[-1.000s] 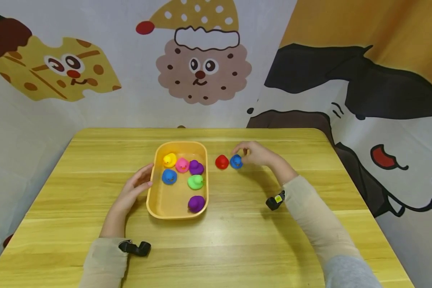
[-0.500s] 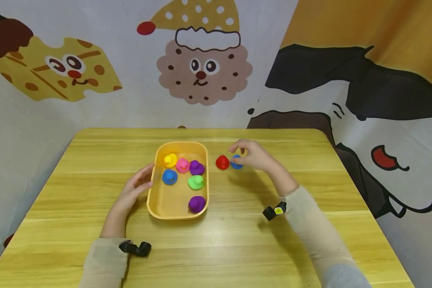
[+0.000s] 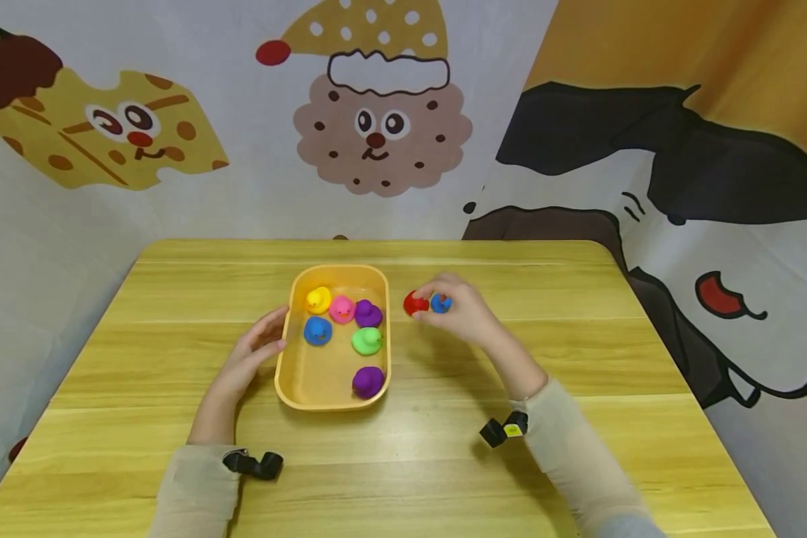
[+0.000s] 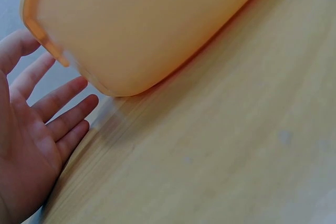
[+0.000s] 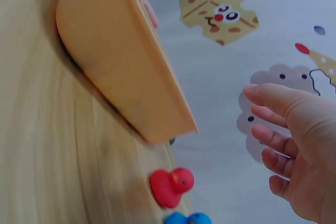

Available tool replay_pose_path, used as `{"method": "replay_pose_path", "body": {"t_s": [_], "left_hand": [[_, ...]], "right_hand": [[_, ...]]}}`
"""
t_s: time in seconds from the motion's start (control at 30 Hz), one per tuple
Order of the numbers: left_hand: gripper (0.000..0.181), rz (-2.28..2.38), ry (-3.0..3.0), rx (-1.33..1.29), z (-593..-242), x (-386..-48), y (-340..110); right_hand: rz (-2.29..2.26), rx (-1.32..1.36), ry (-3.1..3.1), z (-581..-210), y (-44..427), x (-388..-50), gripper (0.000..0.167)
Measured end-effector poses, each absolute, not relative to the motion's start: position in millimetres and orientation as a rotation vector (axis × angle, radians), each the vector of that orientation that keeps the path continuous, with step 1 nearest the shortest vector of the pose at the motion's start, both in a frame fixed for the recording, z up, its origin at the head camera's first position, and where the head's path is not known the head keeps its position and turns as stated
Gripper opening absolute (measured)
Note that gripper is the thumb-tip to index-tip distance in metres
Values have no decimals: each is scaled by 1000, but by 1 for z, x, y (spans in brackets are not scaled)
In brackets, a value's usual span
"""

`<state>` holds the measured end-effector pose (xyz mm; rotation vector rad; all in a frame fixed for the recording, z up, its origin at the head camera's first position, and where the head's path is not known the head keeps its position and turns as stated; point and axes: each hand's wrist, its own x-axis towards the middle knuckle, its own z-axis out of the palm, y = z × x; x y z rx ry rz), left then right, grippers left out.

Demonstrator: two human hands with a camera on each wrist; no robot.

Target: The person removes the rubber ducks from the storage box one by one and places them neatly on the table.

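Observation:
My left hand [image 3: 245, 357] has its fingers against the left side of an orange tray [image 3: 314, 377]; the left wrist view shows that hand [image 4: 39, 129] with fingers spread by the tray wall [image 4: 142, 30]. Over a red duck [image 3: 411, 304] and a blue duck [image 3: 441, 304], right of the tray, is my right hand [image 3: 467, 314], thumb and index finger apart, their tips near the red one. In the right wrist view the hand [image 5: 310, 145] is beside the red duck [image 5: 166, 188] and blue duck [image 5: 190, 219], with a gap between and nothing held.
Inside the tray are yellow [image 3: 318, 300], pink [image 3: 341, 309], blue [image 3: 317, 331] and green [image 3: 367, 341] ducks, and two purple ones [image 3: 368, 314], [image 3: 368, 382]. The wooden table [image 3: 390, 471] ends at a printed cloth backdrop [image 3: 242, 209].
My right hand has moved left from the blue duck, its thumb and index finger now by the red duck. The left hand and the tray have stayed in place.

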<state>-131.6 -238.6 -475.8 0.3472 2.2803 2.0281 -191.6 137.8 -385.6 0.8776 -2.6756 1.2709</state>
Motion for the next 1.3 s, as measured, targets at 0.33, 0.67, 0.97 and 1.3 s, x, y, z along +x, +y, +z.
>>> {"method": "replay_pose_path", "body": {"t_s": [0.33,0.67,0.97,1.3], "left_hand": [[55,2027,2280,346,-475,-132,-239],[55,2013,2285,333,-475,-132,-239],[55,2014,2279,307,-478,-133,-239],[53,2050,2275,383,-478,-133,-238]], "right_hand": [[1204,900,-2641,-384,119,-166,27],[1089,917,-2695,-388,101,-145,36],[935,975,-2732,-394,89,-136,41],[756,994,-2788,-403,77,-126,43]]}}
